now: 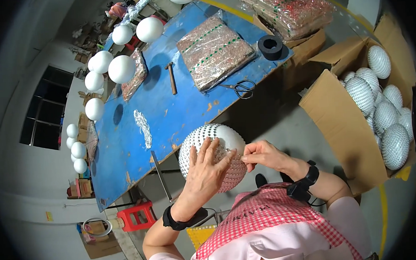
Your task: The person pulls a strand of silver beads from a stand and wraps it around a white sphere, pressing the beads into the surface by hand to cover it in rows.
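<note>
A large white ball [227, 134] covered in rows of small silver studs is in front of my body, with a smooth bare patch at its top. My left hand [204, 170] lies on its near left side, fingers spread over the studs. At the ball's right side, my right hand [263, 156] is closed in a pinch close to the surface. What those fingertips hold, if anything, is too small to make out. A bundle of silvery strands [143, 127] rests on the blue table beyond the ball.
The blue table [169, 118] carries a hammer [172, 80], scissors [243, 89], a black tape roll [270, 55] and a plastic-wrapped package [216, 54]. To the right, a cardboard box [344, 132] holds several studded balls [385, 117]. Plain white balls [121, 69] hang at the left, above a red stool [136, 217].
</note>
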{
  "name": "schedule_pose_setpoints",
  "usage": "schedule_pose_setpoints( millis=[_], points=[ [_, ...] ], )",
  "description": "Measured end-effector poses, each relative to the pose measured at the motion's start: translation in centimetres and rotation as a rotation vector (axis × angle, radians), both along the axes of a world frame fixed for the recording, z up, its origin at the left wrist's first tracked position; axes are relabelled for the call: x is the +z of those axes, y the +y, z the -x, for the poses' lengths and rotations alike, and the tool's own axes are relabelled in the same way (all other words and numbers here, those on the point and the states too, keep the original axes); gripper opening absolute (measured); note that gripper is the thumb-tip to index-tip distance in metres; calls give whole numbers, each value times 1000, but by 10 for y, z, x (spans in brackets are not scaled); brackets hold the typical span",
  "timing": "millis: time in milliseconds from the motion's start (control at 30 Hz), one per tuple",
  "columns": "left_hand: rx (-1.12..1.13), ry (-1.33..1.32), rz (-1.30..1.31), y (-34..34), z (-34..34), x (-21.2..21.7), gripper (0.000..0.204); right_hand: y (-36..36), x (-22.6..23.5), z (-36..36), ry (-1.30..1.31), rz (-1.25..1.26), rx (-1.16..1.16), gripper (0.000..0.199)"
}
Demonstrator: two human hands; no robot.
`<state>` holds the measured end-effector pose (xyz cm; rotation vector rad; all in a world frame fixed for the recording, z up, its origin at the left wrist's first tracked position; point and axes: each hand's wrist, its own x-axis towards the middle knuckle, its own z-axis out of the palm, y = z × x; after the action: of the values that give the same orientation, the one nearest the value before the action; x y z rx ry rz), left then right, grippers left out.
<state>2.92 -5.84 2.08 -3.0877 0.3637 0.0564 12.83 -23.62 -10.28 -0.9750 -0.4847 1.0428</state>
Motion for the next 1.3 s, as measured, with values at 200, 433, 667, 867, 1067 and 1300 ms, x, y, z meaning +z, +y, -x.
schedule_pose_setpoints(
  millis=[200,433,667,867,1067,1300],
  points=[
    [41,48,-9,-6,-3,1,47,-2,-2,-9,-48,-22,48,18],
    [47,93,-56,0,-7,-2,50,-1,-22,-22,-161,122,-4,20],
    [81,76,64,4,-8,-5,53,3,-23,-26,-187,90,1,19],
    [45,104,96,-2,-8,-3,51,8,-22,-16,-88,14,-45,21],
    [29,45,57,-6,-8,-8,46,-5,-6,-16,-81,59,-4,21],
    [27,65,94,-4,-8,-9,45,-5,-14,-10,-68,78,32,22]
  ],
)
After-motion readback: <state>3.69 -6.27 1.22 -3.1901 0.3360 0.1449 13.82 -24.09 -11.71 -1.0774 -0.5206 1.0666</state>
